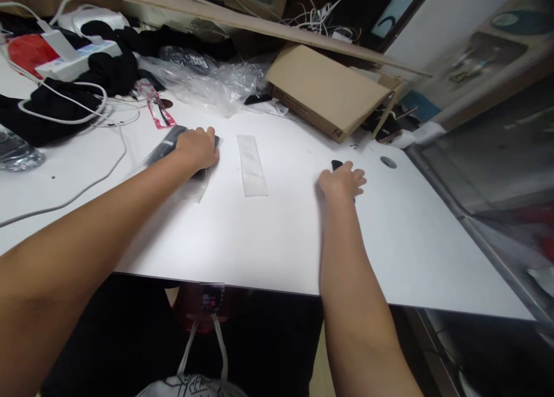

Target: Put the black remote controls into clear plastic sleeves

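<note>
Left hand [198, 148] pressed flat on a dark item in a clear sleeve [173, 149], pinning it to the white table [268, 241]. Right hand [343, 182] curled loosely over a small black object [336, 165], farther right, apparently grasping it. Between them, an empty clear sleeve [251, 165] lying flat.

The left hand [198, 148] covers the middle of a flat dark item in a clear plastic sleeve [167, 146], so its shape under the palm cannot be told. The right hand [343, 182] hides nearly all of a small black object [336, 165]; only its tip shows, too little to tell what it is or whether the fingers grip it. A clear plastic water bottle [15, 152] is cut off by the left edge. The shelves at right [497, 56] are blurred.
</note>
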Tool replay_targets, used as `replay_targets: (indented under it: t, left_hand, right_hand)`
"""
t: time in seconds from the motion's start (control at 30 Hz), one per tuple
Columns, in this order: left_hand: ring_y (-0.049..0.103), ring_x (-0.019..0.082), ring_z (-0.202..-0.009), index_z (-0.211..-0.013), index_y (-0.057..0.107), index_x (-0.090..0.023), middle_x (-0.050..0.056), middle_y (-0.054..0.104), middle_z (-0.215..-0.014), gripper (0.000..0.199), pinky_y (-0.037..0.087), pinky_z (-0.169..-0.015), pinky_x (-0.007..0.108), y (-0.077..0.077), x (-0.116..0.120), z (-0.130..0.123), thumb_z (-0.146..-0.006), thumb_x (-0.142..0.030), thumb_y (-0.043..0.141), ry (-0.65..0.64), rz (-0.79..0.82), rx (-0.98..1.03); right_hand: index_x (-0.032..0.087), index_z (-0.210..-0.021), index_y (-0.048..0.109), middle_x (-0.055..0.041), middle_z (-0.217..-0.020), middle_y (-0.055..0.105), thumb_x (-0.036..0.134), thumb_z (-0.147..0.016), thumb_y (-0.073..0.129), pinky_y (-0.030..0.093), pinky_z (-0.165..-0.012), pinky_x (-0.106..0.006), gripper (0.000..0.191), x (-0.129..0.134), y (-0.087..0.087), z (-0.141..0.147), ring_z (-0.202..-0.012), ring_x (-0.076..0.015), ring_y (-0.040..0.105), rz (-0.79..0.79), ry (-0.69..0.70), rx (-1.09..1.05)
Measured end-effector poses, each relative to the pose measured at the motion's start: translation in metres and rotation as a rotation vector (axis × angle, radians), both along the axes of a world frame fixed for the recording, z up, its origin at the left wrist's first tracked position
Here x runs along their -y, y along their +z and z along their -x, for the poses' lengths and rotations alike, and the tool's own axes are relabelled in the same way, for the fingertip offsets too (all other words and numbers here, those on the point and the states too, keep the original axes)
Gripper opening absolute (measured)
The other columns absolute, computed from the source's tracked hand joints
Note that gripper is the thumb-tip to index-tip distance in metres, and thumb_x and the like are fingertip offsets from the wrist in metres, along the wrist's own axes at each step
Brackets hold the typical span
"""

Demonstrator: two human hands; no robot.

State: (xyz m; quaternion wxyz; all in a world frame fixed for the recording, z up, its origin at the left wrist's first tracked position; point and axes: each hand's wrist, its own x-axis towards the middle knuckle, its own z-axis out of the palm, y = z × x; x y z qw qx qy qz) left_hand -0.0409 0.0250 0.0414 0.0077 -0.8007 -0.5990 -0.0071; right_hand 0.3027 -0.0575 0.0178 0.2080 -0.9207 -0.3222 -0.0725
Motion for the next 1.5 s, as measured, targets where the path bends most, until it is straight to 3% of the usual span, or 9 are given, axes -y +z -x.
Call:
replay_targets:
  t: [0.23,0.53,0.7,0.87,1.0,1.1,1.2,1.33,1.5]
  left_hand:
    - [0.058,0.042,-0.121,-0.14,0.05,-0.012,0.024,0.06,-0.134,0.071,0.049,-0.094,0.047,0.001,-0.013,0.018,-0.093,-0.064,0.054,0.078,0.034,0.124]
    - [0.056,0.025,-0.109,-0.118,0.063,-0.014,0.01,0.069,-0.111,0.047,0.043,-0.097,0.037,0.066,-0.021,0.043,-0.098,-0.055,0.057,0.075,-0.069,0.297]
    - [0.063,0.024,-0.095,-0.112,0.065,-0.018,0.011,0.07,-0.116,0.03,0.047,-0.081,0.034,0.03,0.008,-0.001,-0.094,-0.041,0.06,-0.159,-0.039,0.419]
    - [0.062,0.023,-0.092,-0.108,0.061,-0.018,0.009,0.067,-0.108,0.037,0.047,-0.078,0.033,-0.005,0.047,-0.041,-0.089,-0.049,0.067,-0.648,0.211,0.51]
    - [0.059,0.024,-0.098,-0.104,0.058,-0.019,0.008,0.062,-0.105,0.03,0.046,-0.083,0.035,-0.024,0.063,-0.044,-0.091,-0.045,0.065,-0.743,0.155,0.536]
    - [0.057,0.021,-0.088,-0.097,0.059,-0.019,0.007,0.062,-0.097,0.015,0.045,-0.078,0.033,-0.032,0.06,-0.039,-0.096,-0.034,0.058,-0.746,0.157,0.589]
    - [0.055,0.018,-0.078,-0.09,0.062,-0.019,0.005,0.062,-0.089,0.012,0.044,-0.072,0.031,-0.034,0.055,-0.038,-0.095,-0.027,0.056,-0.766,0.185,0.645]
    - [0.056,0.017,-0.074,-0.089,0.066,-0.018,0.005,0.065,-0.087,0.013,0.044,-0.069,0.031,-0.033,0.053,-0.039,-0.094,-0.024,0.055,-0.74,0.163,0.68]
    - [0.063,0.019,-0.078,-0.091,0.07,-0.019,0.005,0.072,-0.086,0.018,0.045,-0.071,0.031,-0.035,0.053,-0.039,-0.083,-0.01,0.056,-0.688,0.171,0.741]
  right_hand:
    - [0.012,-0.136,0.059,-0.0274,-0.138,0.057,0.026,-0.085,0.069,0.046,-0.104,-0.056,0.053,0.001,-0.009,-0.042,-0.131,-0.0445,0.051,0.123,-0.1,-0.09]
    - [0.005,-0.125,0.062,-0.0288,-0.114,0.068,0.047,-0.083,0.069,0.052,-0.095,-0.054,0.059,-0.008,-0.012,-0.017,-0.109,-0.044,0.065,0.093,0.11,-0.026]
    - [0.012,-0.126,0.057,-0.0215,-0.115,0.066,0.033,-0.083,0.067,0.05,-0.096,-0.049,0.049,-0.014,-0.019,0.004,-0.109,-0.0369,0.064,-0.063,0.24,0.033]
    - [0.013,-0.127,0.059,-0.0184,-0.119,0.065,0.026,-0.086,0.061,0.046,-0.099,-0.045,0.043,-0.018,-0.025,0.016,-0.112,-0.0328,0.06,-0.204,0.544,0.077]
    - [0.016,-0.121,0.063,-0.0143,-0.108,0.069,0.035,-0.095,0.057,0.048,-0.096,-0.043,0.033,-0.021,-0.024,0.026,-0.103,-0.0302,0.064,-0.348,0.645,0.006]
    - [0.022,-0.112,0.061,-0.0081,-0.099,0.07,0.043,-0.099,0.055,0.053,-0.087,-0.039,0.026,-0.023,-0.018,0.044,-0.089,-0.0244,0.067,-0.46,0.662,-0.232]
    - [0.024,-0.1,0.055,-0.0037,-0.088,0.068,0.052,-0.1,0.053,0.058,-0.065,-0.033,0.028,-0.017,-0.005,0.062,-0.066,-0.0187,0.066,-0.502,0.71,-0.797]
    - [0.018,-0.091,0.064,-0.0054,-0.077,0.069,0.049,-0.088,0.07,0.057,-0.053,-0.028,0.032,0.007,0.023,0.065,-0.058,-0.0169,0.065,-0.132,0.87,-1.31]
    - [0.013,-0.094,0.071,-0.0106,-0.076,0.075,0.032,-0.074,0.081,0.058,-0.051,-0.028,0.03,0.025,0.04,0.055,-0.06,-0.0213,0.071,0.579,1.031,-1.468]
